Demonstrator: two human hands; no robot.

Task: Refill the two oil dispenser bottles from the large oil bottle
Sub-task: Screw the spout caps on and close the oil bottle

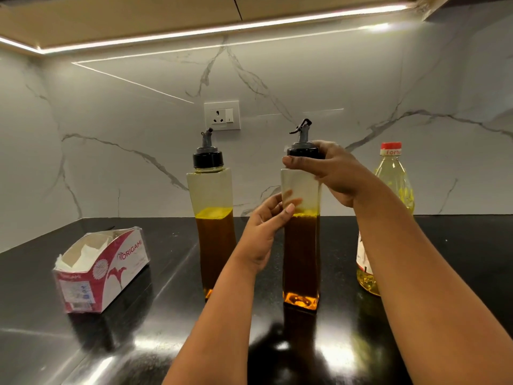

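Centrally, the right dispenser bottle (pixel 301 245) stands upright on the black desk (pixel 166 315), well in from its back edge, roughly two-thirds full of dark oil with a yellow line at the surface. The right hand (pixel 330 173) curls its fingers and thumb around this bottle's black screw cap (pixel 304 152), from which a grey pour spout rises. The left hand (pixel 263 232) grips the clear upper body of the same bottle, thumb across the front face at the oil line, fingers wrapped behind. Just beside it to the left, apart and untouched, the left dispenser bottle (pixel 212 232) stands upright with its cap and spout on, filled to a similar level. Toward the right edge, partly hidden behind the right forearm, the large oil bottle (pixel 394 179) stands upright with pale yellow oil and a red cap in place. Near the left edge lies an opened pink-and-white tissue carton (pixel 102 269) printed "ORIGAMI", white paper showing inside. Behind, a white marble-patterned wall carries a socket plate (pixel 222 115) above the left dispenser.
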